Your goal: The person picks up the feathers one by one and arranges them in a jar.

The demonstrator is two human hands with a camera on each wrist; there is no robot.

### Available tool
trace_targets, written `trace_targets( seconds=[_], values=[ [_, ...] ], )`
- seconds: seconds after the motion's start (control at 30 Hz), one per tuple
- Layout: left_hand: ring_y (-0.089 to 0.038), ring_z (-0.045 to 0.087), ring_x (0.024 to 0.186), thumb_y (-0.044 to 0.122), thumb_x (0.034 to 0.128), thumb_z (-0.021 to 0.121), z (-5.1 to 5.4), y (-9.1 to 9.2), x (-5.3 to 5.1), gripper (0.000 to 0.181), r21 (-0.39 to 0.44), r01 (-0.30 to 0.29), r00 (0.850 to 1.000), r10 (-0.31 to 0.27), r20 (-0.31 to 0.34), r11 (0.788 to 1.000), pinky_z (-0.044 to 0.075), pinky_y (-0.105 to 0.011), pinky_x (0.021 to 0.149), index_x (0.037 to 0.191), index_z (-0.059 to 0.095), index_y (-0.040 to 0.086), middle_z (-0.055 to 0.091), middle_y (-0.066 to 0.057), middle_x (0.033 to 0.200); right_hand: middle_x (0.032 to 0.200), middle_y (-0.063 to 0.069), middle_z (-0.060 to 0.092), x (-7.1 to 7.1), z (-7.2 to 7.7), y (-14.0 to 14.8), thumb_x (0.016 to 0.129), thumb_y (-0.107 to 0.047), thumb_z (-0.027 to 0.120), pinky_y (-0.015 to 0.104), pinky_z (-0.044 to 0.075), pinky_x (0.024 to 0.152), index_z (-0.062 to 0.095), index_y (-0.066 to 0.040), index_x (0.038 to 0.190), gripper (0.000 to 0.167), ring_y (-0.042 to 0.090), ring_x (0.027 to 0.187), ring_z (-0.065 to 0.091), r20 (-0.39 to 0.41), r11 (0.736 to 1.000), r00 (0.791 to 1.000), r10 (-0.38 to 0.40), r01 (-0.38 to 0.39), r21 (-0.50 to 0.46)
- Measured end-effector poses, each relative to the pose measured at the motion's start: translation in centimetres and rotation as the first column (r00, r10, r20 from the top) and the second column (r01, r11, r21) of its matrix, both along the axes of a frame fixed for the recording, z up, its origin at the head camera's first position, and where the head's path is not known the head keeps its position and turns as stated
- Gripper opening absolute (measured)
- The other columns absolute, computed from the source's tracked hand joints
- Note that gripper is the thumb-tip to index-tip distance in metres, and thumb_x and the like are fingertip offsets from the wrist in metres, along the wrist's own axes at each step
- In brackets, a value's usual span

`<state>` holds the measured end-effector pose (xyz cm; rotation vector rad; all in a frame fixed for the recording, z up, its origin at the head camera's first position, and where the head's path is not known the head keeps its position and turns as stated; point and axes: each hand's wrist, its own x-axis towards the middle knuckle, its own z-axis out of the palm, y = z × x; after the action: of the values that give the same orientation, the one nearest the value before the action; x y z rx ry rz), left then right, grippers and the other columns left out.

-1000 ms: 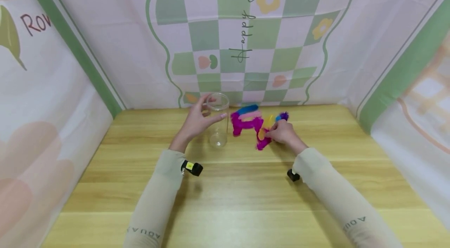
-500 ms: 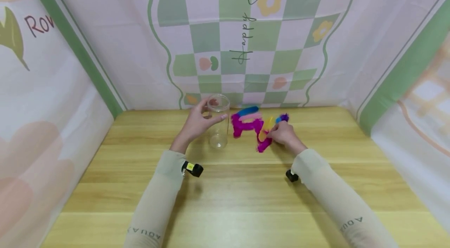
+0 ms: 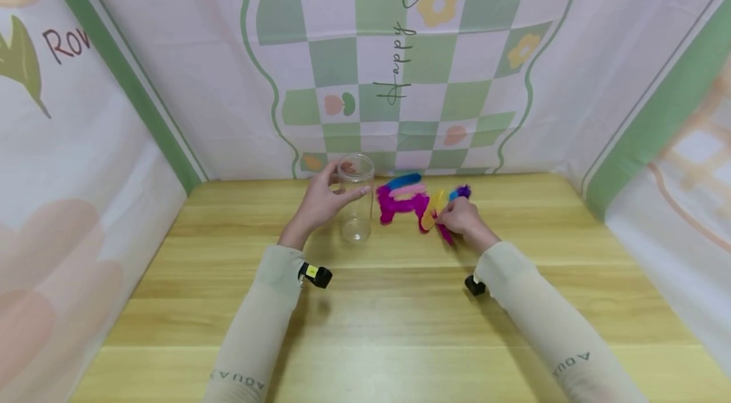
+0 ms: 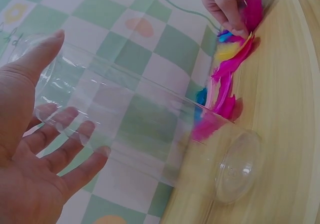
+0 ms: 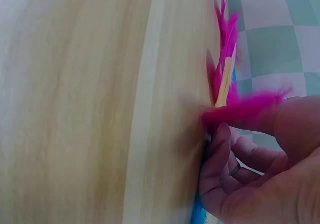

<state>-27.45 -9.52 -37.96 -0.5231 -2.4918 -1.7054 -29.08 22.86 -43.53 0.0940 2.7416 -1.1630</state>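
Observation:
A clear cylindrical jar (image 3: 356, 225) stands upright on the table, its mouth uncovered. My left hand (image 3: 321, 201) holds it from the left, thumb on the near side and fingers reaching round behind, as the left wrist view shows through the clear wall (image 4: 150, 129). To the right of the jar lie coloured feathers: blue (image 3: 404, 181), pink (image 3: 407, 190), magenta (image 3: 402, 205) and yellow (image 3: 440, 198). My right hand (image 3: 462, 218) pinches a magenta feather (image 5: 245, 108) between thumb and fingertips, just above the tabletop. A blue-purple feather (image 3: 462, 191) lies partly hidden behind that hand.
The wood-grain table (image 3: 377, 327) stretches from the sleeves to the back wall. A green-and-white checked cloth (image 3: 377, 60) hangs directly behind the jar and feathers. Printed cloth also hangs at the left side (image 3: 68, 200) and right side (image 3: 674, 200).
The magenta feather under my right hand has swung to the right, its lower end coming away from the others. My left hand and the jar have stayed almost still.

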Motion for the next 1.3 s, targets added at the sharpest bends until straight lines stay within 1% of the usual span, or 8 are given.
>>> trace_targets(
  seconds=[0.27,0.53,0.63,0.77,0.87,0.97,1.13,1.3],
  values=[
    [-0.031,0.055,0.128,0.048,0.0843,0.083,-0.1,0.2,-0.1,0.08,-0.003,0.002,1.0,-0.002,0.009,1.0,0.056,-0.043,0.095,0.147,0.049,0.013,0.057,0.0,0.138,0.087,0.007,0.065,0.1,0.1,0.3,0.09,-0.009,0.073,0.025,0.046,0.062,0.074,0.002,0.086,0.012,0.015,0.072,0.054,0.012,1.0,1.0,0.001,-0.001,-0.013],
    [-0.031,0.056,0.128,0.046,0.0834,0.084,0.0,0.0,0.0,0.076,0.008,-0.002,1.0,0.002,0.002,1.0,0.054,-0.044,0.099,0.144,0.051,0.015,0.057,-0.001,0.136,0.108,0.017,0.067,0.1,0.2,0.3,0.094,-0.011,0.071,0.025,0.048,0.073,0.074,0.008,0.105,0.022,0.022,0.093,0.057,0.013,0.999,1.0,0.028,-0.027,-0.023],
    [-0.03,0.056,0.128,0.046,0.0834,0.085,-0.2,0.1,-0.1,0.074,0.014,0.008,1.0,-0.008,-0.008,1.0,0.052,-0.043,0.101,0.143,0.051,0.017,0.058,-0.001,0.134,0.103,0.015,0.066,0.3,0.5,0.6,0.096,-0.009,0.069,0.025,0.048,0.071,0.072,0.011,0.107,0.023,0.02,0.089,0.055,0.03,0.997,0.998,0.049,-0.047,-0.06],
    [-0.029,0.057,0.127,0.044,0.0845,0.084,-0.3,0.2,-0.2,0.074,0.019,0.023,0.999,-0.022,-0.022,1.0,0.051,-0.044,0.104,0.143,0.051,0.014,0.059,-0.005,0.134,0.09,0.007,0.063,0.6,1.0,0.9,0.098,-0.005,0.066,0.024,0.047,0.063,0.069,0.014,0.106,0.022,0.013,0.074,0.052,0.051,0.988,0.995,0.091,-0.084,-0.127],
    [-0.029,0.057,0.126,0.043,0.085,0.084,-0.3,0.3,-0.2,0.073,0.017,0.029,0.999,-0.029,-0.021,0.999,0.051,-0.044,0.103,0.143,0.051,0.013,0.059,-0.008,0.136,0.088,0.006,0.063,0.8,1.2,1.0,0.098,-0.002,0.066,0.025,0.049,0.061,0.068,0.016,0.108,0.021,0.01,0.069,0.052,0.054,0.978,0.991,0.123,-0.112,-0.176],
    [-0.03,0.057,0.125,0.044,0.0852,0.083,-0.2,0.4,-0.2,0.071,0.003,0.023,1.0,-0.023,-0.012,1.0,0.055,-0.042,0.098,0.141,0.051,0.016,0.059,-0.007,0.136,0.092,0.007,0.065,1.0,1.4,0.9,0.097,-0.001,0.066,0.025,0.049,0.061,0.068,0.017,0.11,0.022,0.01,0.07,0.052,0.04,0.971,0.988,0.151,-0.141,-0.195],
    [-0.028,0.058,0.124,0.045,0.0858,0.083,-0.2,0.4,-0.2,0.068,0.0,0.017,1.0,-0.017,-0.006,1.0,0.058,-0.037,0.092,0.14,0.052,0.017,0.058,-0.001,0.134,0.096,0.01,0.065,1.2,2.2,0.7,0.096,-0.005,0.069,0.026,0.049,0.062,0.07,0.014,0.112,0.025,0.012,0.074,0.052,-0.008,0.97,0.985,0.174,-0.172,-0.17],
    [-0.027,0.057,0.125,0.046,0.086,0.082,-0.2,0.3,-0.2,0.068,0.004,0.012,1.0,-0.012,-0.001,1.0,0.058,-0.036,0.091,0.139,0.051,0.017,0.058,0.0,0.133,0.111,0.022,0.068,1.5,3.5,0.3,0.097,-0.006,0.069,0.036,0.058,0.075,0.068,0.015,0.116,0.028,0.016,0.084,0.062,-0.043,0.96,0.978,0.202,-0.207,-0.188]
  ],
)
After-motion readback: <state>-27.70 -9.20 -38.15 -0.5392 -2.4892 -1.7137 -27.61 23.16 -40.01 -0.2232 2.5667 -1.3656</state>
